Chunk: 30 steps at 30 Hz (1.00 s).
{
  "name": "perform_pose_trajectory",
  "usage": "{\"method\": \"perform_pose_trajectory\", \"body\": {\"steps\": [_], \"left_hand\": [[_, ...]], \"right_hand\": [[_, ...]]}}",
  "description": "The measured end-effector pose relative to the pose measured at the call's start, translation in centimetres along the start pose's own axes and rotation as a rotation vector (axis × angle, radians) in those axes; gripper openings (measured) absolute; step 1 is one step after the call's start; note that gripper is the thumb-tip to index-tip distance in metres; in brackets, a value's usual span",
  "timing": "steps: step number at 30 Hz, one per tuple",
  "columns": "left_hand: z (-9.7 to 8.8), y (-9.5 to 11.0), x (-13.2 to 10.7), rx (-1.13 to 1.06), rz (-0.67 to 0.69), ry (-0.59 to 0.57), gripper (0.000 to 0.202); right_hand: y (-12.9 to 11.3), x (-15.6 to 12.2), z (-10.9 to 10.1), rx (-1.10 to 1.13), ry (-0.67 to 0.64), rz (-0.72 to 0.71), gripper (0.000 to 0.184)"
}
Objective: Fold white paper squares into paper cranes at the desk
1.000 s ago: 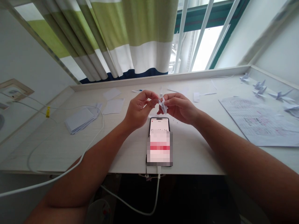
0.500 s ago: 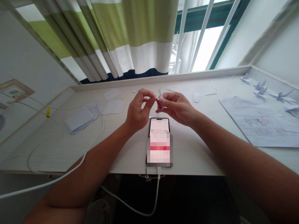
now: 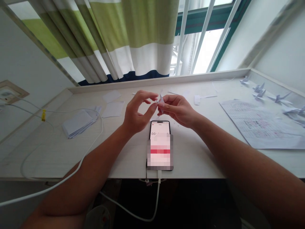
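Note:
A small folded white paper piece (image 3: 160,99) is held above the pale desk (image 3: 190,159), between both hands. My right hand (image 3: 177,109) is closed on it, thumb and fingers pinching its body. My left hand (image 3: 138,111) pinches the paper's left tip with thumb and forefinger, the other fingers curled loosely. Most of the paper is hidden by the fingers. A phone (image 3: 159,146) lies flat on the desk just below the hands, plugged into a white cable (image 3: 152,206).
A stack of white paper squares (image 3: 78,122) lies at the left, with loose squares (image 3: 113,108) behind it. A printed sheet (image 3: 259,127) and several folded paper cranes (image 3: 276,98) lie at the right. A white cable (image 3: 59,152) loops across the left. Striped curtains and a window are behind.
The hands have drawn slightly closer and the paper has turned, so less of it shows. The left fingers have shifted onto its tip. The view has drifted slightly.

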State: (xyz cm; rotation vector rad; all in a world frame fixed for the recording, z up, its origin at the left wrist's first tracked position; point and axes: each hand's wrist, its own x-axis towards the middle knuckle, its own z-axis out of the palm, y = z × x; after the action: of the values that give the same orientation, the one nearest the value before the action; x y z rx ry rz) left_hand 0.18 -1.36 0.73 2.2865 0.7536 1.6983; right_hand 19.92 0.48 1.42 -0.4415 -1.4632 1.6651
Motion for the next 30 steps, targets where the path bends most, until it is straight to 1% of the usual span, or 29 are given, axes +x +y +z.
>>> {"method": "perform_pose_trajectory", "body": {"steps": [2,5,8,11,13,15,17,22,24,27,30], "left_hand": [[-0.4,-0.1,0.2,0.016,0.008,-0.021,0.016],[-0.8,0.0,0.5,-0.018,-0.023,-0.057,0.009],[-0.7,0.1,0.5,-0.084,-0.086,-0.039,0.008],[0.0,0.0,0.2,-0.216,-0.23,-0.001,0.011],[0.4,-0.2,0.0,-0.324,-0.36,-0.022,0.015],[0.6,-0.3,-0.1,-0.383,-0.433,-0.055,0.016],[0.5,-0.2,-0.1,-0.343,-0.399,-0.062,0.015],[-0.4,0.3,0.5,0.005,-0.089,-0.033,0.009],[-0.7,0.4,0.7,0.094,-0.019,-0.04,0.007],[-0.8,0.2,0.6,0.114,0.012,-0.048,0.007],[-0.4,-0.1,0.4,0.06,-0.017,-0.042,0.006]], "right_hand": [[-0.1,0.0,-0.1,-0.006,-0.029,0.01,0.028],[-0.3,-0.1,-0.2,-0.004,-0.062,0.027,0.027],[-0.4,-0.2,-0.3,0.006,-0.067,0.034,0.027],[-0.4,-0.2,-0.3,0.014,-0.063,0.031,0.027],[-0.4,-0.2,-0.3,0.0,-0.056,0.036,0.028],[-0.4,-0.1,-0.4,-0.018,-0.05,0.043,0.028],[-0.4,-0.1,-0.5,-0.023,-0.048,0.052,0.028],[-0.4,-0.2,-0.5,-0.032,-0.055,0.069,0.027],[-0.4,-0.2,-0.4,-0.036,-0.054,0.062,0.028],[-0.4,-0.1,0.0,-0.017,-0.012,0.018,0.029],[-0.3,-0.1,0.2,-0.011,0.026,-0.023,0.03]]}}
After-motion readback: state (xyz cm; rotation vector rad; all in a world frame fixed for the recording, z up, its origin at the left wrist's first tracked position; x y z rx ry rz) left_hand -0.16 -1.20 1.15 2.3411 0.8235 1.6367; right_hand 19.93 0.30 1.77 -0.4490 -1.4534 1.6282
